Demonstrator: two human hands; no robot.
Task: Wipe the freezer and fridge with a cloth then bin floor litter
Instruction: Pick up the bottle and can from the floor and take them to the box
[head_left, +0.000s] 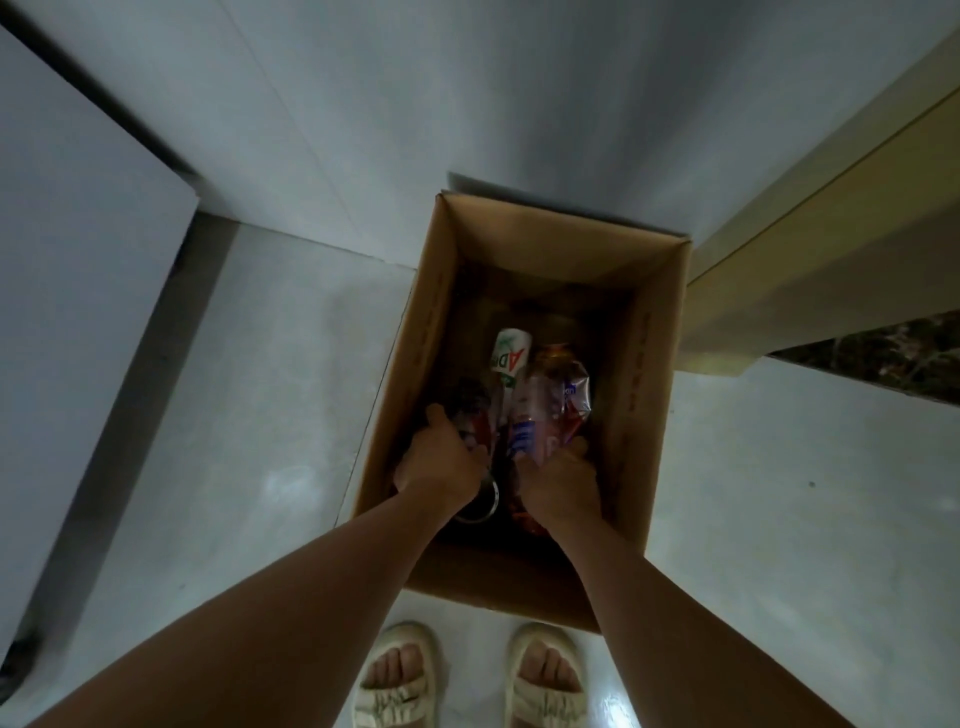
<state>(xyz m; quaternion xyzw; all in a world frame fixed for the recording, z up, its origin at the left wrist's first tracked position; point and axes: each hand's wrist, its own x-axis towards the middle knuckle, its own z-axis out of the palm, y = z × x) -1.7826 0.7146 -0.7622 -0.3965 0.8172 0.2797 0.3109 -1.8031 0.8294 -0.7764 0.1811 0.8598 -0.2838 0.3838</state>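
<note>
Gripping litter (545, 415) inside box (652, 364)

The floor (270, 395) is pale, glossy tile with faint grout lines and soft reflections. An open cardboard box (415, 332) stands on it at the centre, its far end against the white wall, flaps open, wrappers and a can piled inside. On the left, a white appliance (78, 322) rests on the floor, its dark base edge running along the tiles. On the right, a beige cabinet (810, 270) stands just beside the box. At the near edge, two feet in cream sandals (400, 680) stand on the tiles, close to the box.
</note>
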